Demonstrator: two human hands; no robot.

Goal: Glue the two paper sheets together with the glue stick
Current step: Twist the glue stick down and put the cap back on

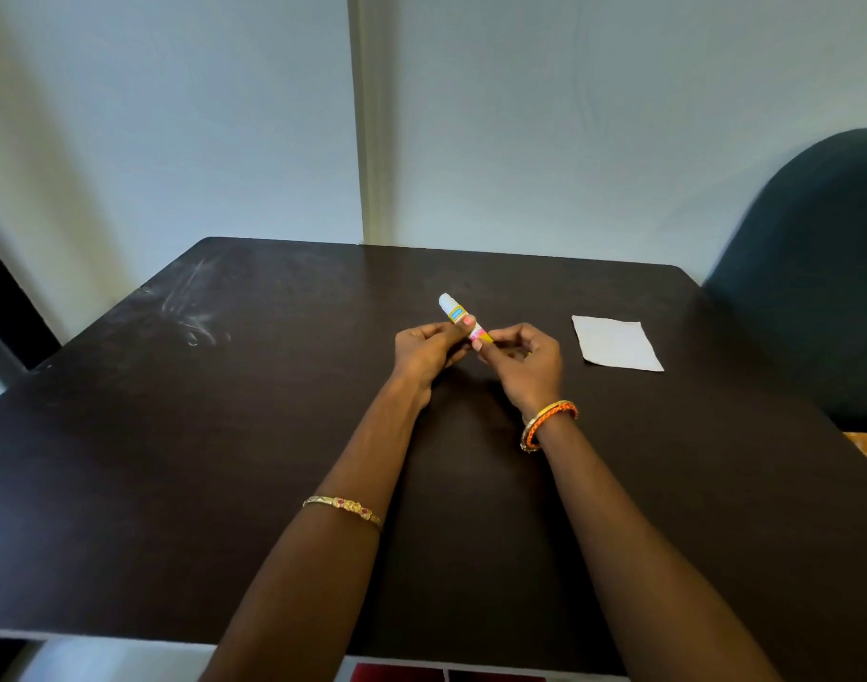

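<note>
Room: pale blue-grey wall (569,115) behind the desk, with a vertical cream strip (372,140) running down to the desk's far edge.
Desk: dark brown, almost black top (175,460) filling most of the view; whitish scuff marks (190,307) at its far left.
Chair: dark teal rounded backrest (815,268) at the far right, beside the desk's right edge.
Forearms: both reach in from the near edge and meet around the middle of the desk.
Paper: one white sheet (617,343) lying flat on the desk, right of the hands and apart from them; whether it is one sheet or two stacked cannot be told.
Left hand: left hand (429,349) with fingers curled round the middle of the glue stick, thumb on top of the label.
Right hand: right hand (525,359) pinching the near end of the stick between thumb and curled fingers.
Glue stick: small white tube (460,321) with a yellow and pink label, held above the desk between both hands, its white end pointing far and left, tilted upward.
Bangles: orange and gold bangles (549,424) on the right wrist; a thin gold bracelet with red stones (342,508) further down the left forearm.
</note>
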